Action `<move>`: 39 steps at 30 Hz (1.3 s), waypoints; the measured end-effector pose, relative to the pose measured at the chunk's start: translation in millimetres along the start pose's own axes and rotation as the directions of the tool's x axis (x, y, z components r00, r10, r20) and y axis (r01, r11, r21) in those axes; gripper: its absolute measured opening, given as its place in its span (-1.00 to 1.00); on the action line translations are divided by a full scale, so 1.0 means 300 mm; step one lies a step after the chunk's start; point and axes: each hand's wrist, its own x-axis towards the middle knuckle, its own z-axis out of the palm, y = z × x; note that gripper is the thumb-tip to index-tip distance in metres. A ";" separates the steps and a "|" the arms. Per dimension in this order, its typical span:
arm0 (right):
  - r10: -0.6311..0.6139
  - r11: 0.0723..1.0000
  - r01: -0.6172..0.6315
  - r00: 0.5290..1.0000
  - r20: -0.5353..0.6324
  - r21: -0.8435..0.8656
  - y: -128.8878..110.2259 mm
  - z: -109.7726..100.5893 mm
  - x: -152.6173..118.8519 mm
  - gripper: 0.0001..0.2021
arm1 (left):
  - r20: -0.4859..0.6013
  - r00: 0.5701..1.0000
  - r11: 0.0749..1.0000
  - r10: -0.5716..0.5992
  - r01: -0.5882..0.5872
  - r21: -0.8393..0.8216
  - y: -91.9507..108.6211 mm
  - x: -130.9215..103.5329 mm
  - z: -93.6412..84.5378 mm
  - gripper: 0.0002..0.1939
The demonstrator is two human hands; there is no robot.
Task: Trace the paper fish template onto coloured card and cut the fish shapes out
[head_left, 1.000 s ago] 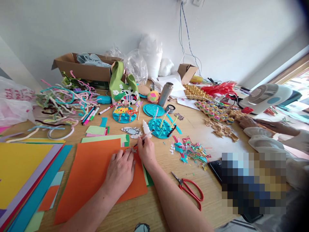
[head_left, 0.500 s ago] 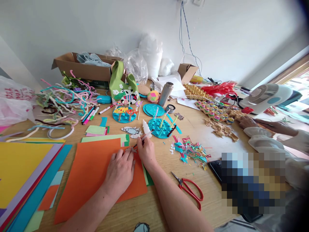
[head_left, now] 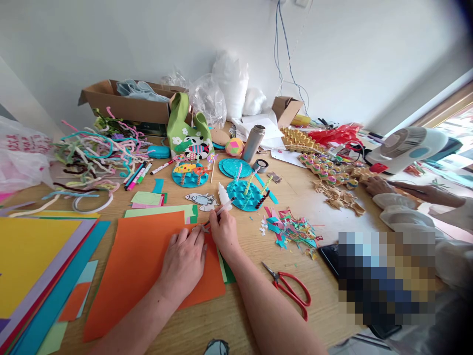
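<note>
Head view: orange paper [head_left: 136, 266] beneath the left hand [head_left: 185, 255].

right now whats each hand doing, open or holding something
Left hand: open, laid palm down on the orange sheet.
Right hand: closed, holding a pen in its fingers.

Centre of frame: right hand [head_left: 224, 230] held pen [head_left: 226, 205]; left hand [head_left: 185, 256] lay over orange paper [head_left: 136, 266]. Lower right of centre: red-handled scissors [head_left: 291, 291]. Upper left: cardboard box [head_left: 125, 108]. Right: white fan [head_left: 410, 148] stood near co-worker's hand [head_left: 379, 186].
</note>
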 end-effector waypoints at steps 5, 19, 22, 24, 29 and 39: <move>0.001 1.000 -0.001 1.000 -0.008 -0.014 0.000 -0.001 -0.001 -0.76 | 0.000 1.000 1.000 -0.003 0.003 -0.006 -0.001 -0.002 0.000 -0.66; -0.014 0.999 0.014 1.000 0.004 -0.033 -0.001 -0.011 0.000 -0.76 | 0.004 1.000 1.000 0.001 -0.001 -0.008 0.001 0.000 0.002 -0.65; -0.030 0.999 0.030 0.999 0.013 -0.032 0.005 -0.011 0.003 -0.77 | -0.002 1.000 1.000 0.001 -0.001 -0.008 0.002 -0.001 -0.002 -0.66; -0.041 0.999 0.041 0.999 0.018 -0.032 0.009 -0.012 0.004 -0.77 | -0.006 1.000 1.000 0.005 -0.005 -0.009 0.002 -0.001 -0.004 -0.67; -0.069 0.997 0.070 0.997 0.024 -0.027 0.010 -0.018 0.008 -0.79 | -0.008 1.000 1.000 0.007 -0.007 -0.016 0.001 0.001 -0.003 -0.66; -0.067 0.997 0.068 0.997 0.025 -0.032 0.017 -0.014 0.007 -0.79 | -0.019 1.000 1.000 0.014 -0.014 0.005 -0.001 0.002 0.006 -0.63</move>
